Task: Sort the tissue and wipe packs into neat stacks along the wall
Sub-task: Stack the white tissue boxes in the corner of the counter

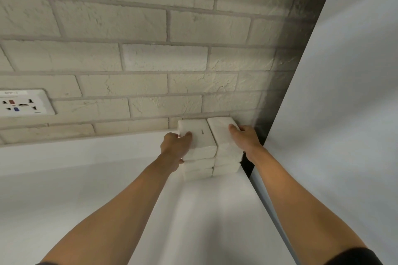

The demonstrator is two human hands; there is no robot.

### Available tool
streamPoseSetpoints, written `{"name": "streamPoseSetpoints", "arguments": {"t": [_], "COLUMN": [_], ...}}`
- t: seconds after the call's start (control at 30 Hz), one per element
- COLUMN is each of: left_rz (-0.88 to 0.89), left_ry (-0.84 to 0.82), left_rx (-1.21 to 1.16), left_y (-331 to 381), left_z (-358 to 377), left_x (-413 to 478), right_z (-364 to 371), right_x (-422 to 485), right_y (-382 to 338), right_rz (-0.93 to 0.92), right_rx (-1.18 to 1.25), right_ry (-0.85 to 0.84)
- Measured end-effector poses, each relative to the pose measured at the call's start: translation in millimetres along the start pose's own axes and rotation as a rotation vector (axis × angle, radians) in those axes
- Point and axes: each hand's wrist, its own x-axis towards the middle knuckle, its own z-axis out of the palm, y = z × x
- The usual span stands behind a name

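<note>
- Left hand (175, 146) is on the left stack (199, 152) of white tissue packs: thumb flat across the top pack, fingers curled round its left side, and one fingertip peeks out lower down against the pack beneath.
- Right hand (245, 138) mirrors it on the right stack (226, 157), thumb lying over the top pack, fingers hooked over the far right edge. Both hands are clasping, one on each outer side.
- The two stacks stand side by side and touching, each several packs high; I can't call the exact count from here.
- The right stack's top sits a little higher than the left's. There's a small line of print on the left top pack, too small to read.
- Both stacks are backed right up against the pale brick wall (150, 49), tucked into the corner of the white counter (86, 178).
- Just right of the right stack there's a dark gap (245, 166), then a tall white panel (344, 92) running up the right side.
- Far to the left, well apart from the packs, a white wall socket (23, 103) is set in the bricks.
- Bare forearms reach in from below, with a dark sleeve (355, 256) at the bottom edge.
</note>
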Motion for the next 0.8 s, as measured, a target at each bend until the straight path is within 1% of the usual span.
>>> {"name": "streamPoseSetpoints", "arguments": {"t": [0.3, 0.5, 0.63, 0.7, 0.8], "left_rz": [-0.015, -0.099, -0.103, -0.088, -0.030], "left_ry": [0.000, -0.053, -0.060, -0.056, -0.040], "left_rx": [-0.018, -0.055, -0.076, -0.057, -0.025], "left_y": [-0.1, -3.2, -2.1, -2.3, -2.9], "left_z": [9.3, 13.8, 15.3, 12.6, 4.7], "left_x": [-3.2, -5.2, -8.4, -11.4, -19.2], "right_z": [0.1, -0.9, -5.6, -7.5, -7.8], "right_x": [-1.8, 0.8, 0.9, -4.4, -17.2], "right_y": [0.7, 4.4, 6.0, 4.3, -1.6], "right_rz": [-0.041, -0.045, -0.060, -0.089, -0.214], "right_rx": [-0.008, -0.019, -0.081, -0.108, -0.174], "right_ry": [0.017, 0.012, 0.058, 0.092, 0.130]}}
